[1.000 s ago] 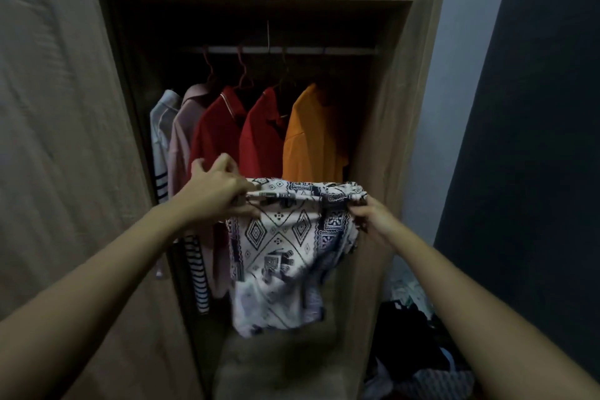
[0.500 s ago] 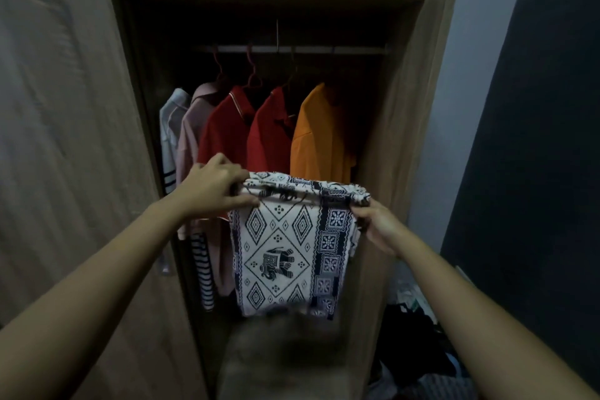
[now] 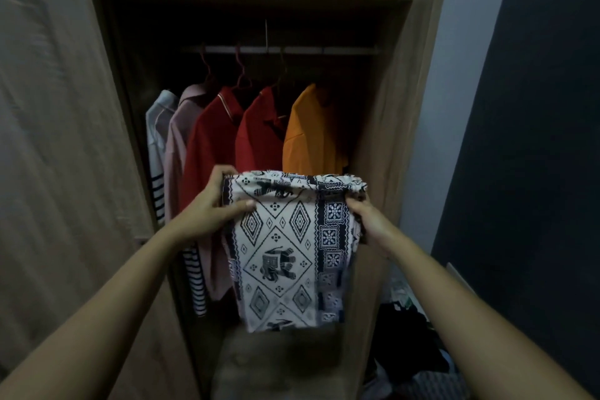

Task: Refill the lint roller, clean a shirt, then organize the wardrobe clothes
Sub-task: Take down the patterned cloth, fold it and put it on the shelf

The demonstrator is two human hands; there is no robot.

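Elephant-print garment held up before the wardrobe

Left hand [image 3: 211, 209] and right hand [image 3: 370, 221] gripped the patterned garment's [image 3: 285, 250] top edge, cloth hanging between them.

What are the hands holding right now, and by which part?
The elephant-print garment, by its gathered top edge: left hand grips the left end, right hand the right end; the rest hangs down.

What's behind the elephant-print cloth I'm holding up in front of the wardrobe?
Behind the white and navy elephant-print cloth hang an orange shirt and the red shirt beside it; only their upper parts show above it. Their lower parts and the wooden wardrobe interior below are covered.
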